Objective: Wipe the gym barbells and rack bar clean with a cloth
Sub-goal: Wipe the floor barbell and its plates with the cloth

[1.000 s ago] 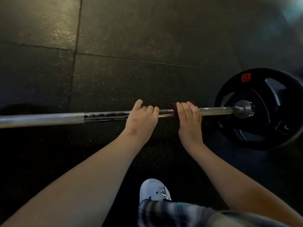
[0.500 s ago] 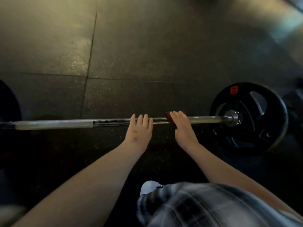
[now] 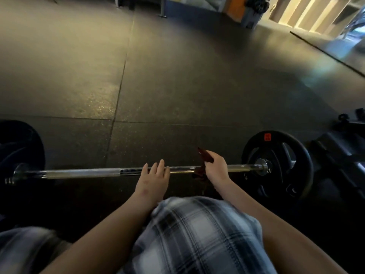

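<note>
Barbell (image 3: 83,173) sat on the floor (image 3: 177,76), left hand (image 3: 153,178) flat and unclenched on it, probably to stop it rolling, right hand (image 3: 216,171) gripping the dark red cloth (image 3: 205,157) right against it.

A gym, dark speckled rubber floor tiles (image 3: 177,86) with seams, a loaded barbell (image 3: 85,173) lying on them, black weight plate (image 3: 296,155) at its right end, equipment frames (image 3: 162,6) along the far edge

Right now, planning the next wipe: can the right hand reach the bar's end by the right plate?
Probably yes: the right hand grips the cloth at the barbell, whose shaft toward the right plate looks bare.
</note>
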